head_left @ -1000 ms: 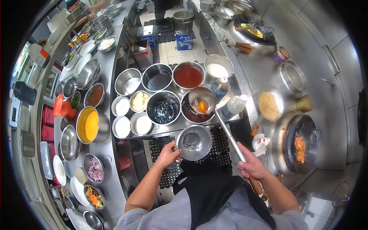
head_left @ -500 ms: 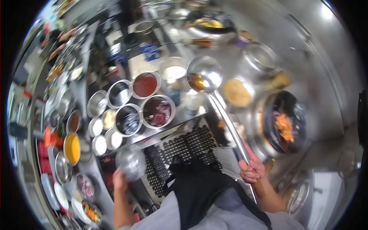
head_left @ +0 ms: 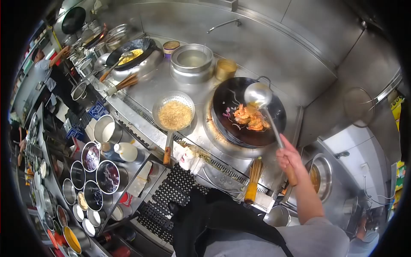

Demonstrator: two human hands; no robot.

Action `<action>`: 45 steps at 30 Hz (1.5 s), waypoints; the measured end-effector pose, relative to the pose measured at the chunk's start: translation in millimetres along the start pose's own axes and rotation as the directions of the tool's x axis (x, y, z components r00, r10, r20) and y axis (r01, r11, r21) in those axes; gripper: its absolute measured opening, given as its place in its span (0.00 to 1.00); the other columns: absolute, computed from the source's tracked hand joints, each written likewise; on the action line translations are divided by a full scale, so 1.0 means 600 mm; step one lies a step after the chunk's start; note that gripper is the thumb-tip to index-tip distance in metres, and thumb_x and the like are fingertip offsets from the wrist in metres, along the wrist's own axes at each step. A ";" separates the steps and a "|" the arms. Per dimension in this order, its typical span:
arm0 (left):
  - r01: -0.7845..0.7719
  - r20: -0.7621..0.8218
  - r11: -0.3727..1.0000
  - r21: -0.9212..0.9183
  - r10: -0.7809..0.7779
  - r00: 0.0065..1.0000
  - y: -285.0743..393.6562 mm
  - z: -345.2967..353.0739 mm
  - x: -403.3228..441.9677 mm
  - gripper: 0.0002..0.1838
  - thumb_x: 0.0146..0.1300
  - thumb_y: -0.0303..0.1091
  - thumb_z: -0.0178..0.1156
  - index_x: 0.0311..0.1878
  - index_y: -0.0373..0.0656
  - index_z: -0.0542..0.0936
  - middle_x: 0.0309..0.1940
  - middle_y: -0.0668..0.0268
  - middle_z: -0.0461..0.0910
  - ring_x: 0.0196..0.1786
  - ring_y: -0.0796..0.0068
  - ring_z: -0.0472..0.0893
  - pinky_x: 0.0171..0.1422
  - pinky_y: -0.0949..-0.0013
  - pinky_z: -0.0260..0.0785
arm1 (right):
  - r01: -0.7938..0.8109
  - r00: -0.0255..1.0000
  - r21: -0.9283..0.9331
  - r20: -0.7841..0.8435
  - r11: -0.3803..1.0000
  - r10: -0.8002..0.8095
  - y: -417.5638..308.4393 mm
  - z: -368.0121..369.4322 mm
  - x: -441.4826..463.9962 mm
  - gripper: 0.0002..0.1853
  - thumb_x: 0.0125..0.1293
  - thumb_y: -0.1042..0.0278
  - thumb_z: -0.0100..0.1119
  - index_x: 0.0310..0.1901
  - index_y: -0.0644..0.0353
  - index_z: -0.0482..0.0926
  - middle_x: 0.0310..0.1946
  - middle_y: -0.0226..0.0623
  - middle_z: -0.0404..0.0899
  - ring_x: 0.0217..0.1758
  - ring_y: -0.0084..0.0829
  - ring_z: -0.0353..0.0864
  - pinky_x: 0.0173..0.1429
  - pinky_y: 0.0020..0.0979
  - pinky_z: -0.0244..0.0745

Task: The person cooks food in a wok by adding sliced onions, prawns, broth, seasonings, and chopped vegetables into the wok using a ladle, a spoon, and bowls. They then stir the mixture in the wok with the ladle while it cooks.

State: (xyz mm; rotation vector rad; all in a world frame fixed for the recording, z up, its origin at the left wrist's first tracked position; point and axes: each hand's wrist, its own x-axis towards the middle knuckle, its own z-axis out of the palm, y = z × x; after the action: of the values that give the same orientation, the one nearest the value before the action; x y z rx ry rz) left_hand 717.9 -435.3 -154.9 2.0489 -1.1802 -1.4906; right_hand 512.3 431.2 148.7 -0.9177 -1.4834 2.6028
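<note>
In my right hand (head_left: 289,156) is the handle of a long steel ladle (head_left: 258,95), fingers wrapped round it. The ladle's bowl is tilted over a black wok (head_left: 222,92) on the burner, with brown liquid at its lip. Orange-coloured food (head_left: 251,118) lies in the wok, with purple onion pieces (head_left: 227,112) to its left. Just left of the wok rests a strainer (head_left: 189,101) with pale golden crumbs. My left hand is out of view.
A bamboo brush (head_left: 253,180) lies at the stove's front edge. Behind are a steel pot (head_left: 192,60) and a second wok (head_left: 145,48) with yellow food. Sauce pots (head_left: 112,176) stand at lower left. One person (head_left: 51,70) stands at far left, another (head_left: 364,240) at lower right.
The view has turned right to the stove. The ladle has moved from the sauce pots to over the wok and tipped. My left hand and the steel bowl it held have left the view.
</note>
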 end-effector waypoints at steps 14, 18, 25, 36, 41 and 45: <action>-0.522 0.538 0.155 -0.839 0.088 -0.838 -0.015 0.624 -1.008 0.10 0.66 0.29 0.64 0.49 0.40 0.86 0.42 0.55 0.84 0.46 0.51 0.82 0.56 0.57 0.74 | -0.136 0.916 -0.751 -0.344 0.646 -0.208 0.157 -0.011 -0.068 0.47 0.67 0.79 0.52 0.84 0.40 0.43 0.64 0.50 0.77 0.49 0.45 0.82 0.54 0.39 0.77; -0.263 0.263 0.045 -0.964 -0.019 -0.965 -0.113 0.734 -1.149 0.12 0.70 0.39 0.60 0.40 0.41 0.85 0.39 0.55 0.85 0.47 0.52 0.83 0.53 0.54 0.74 | -0.098 0.919 -0.933 -0.219 0.347 -0.328 0.212 -0.027 -0.150 0.46 0.66 0.74 0.55 0.83 0.36 0.47 0.65 0.59 0.76 0.64 0.61 0.78 0.69 0.44 0.72; -0.139 0.113 0.059 -0.988 -0.320 -0.941 0.007 0.623 -1.125 0.21 0.65 0.54 0.65 0.24 0.48 0.82 0.20 0.58 0.81 0.26 0.51 0.83 0.34 0.48 0.77 | -0.291 0.956 -0.899 -0.281 0.328 0.080 0.047 0.110 -0.340 0.47 0.65 0.74 0.59 0.82 0.36 0.50 0.68 0.57 0.74 0.67 0.56 0.77 0.69 0.41 0.73; -0.157 0.172 -0.070 -0.985 -0.378 -0.910 -0.118 0.702 -1.018 0.22 0.70 0.51 0.58 0.25 0.46 0.84 0.21 0.52 0.83 0.28 0.48 0.85 0.43 0.47 0.77 | -0.455 0.878 -0.885 -0.428 -0.098 -0.216 0.120 0.160 -0.056 0.46 0.67 0.74 0.50 0.83 0.32 0.44 0.40 0.57 0.85 0.43 0.58 0.86 0.50 0.53 0.79; -0.308 0.281 0.071 -0.949 -0.259 -0.924 -0.090 0.737 -1.116 0.23 0.65 0.54 0.65 0.24 0.45 0.84 0.21 0.56 0.82 0.25 0.50 0.83 0.33 0.51 0.76 | -0.255 0.862 -0.932 -0.340 0.257 -0.376 0.292 0.168 -0.141 0.47 0.68 0.70 0.53 0.83 0.36 0.40 0.32 0.59 0.83 0.37 0.58 0.85 0.46 0.53 0.78; -0.100 0.108 -0.053 -0.994 -0.181 -0.978 -0.074 0.752 -1.154 0.23 0.63 0.55 0.67 0.22 0.45 0.83 0.19 0.54 0.80 0.25 0.47 0.81 0.32 0.51 0.73 | -0.091 0.864 -0.866 -0.314 0.491 -0.394 0.377 0.185 -0.145 0.46 0.70 0.71 0.54 0.83 0.33 0.40 0.36 0.61 0.82 0.40 0.59 0.84 0.51 0.54 0.77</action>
State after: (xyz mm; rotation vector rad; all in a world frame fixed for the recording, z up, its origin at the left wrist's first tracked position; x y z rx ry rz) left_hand 258.7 217.1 65.3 2.0995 2.1504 0.9989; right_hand 591.3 194.5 54.3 -1.2315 -2.5276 1.1610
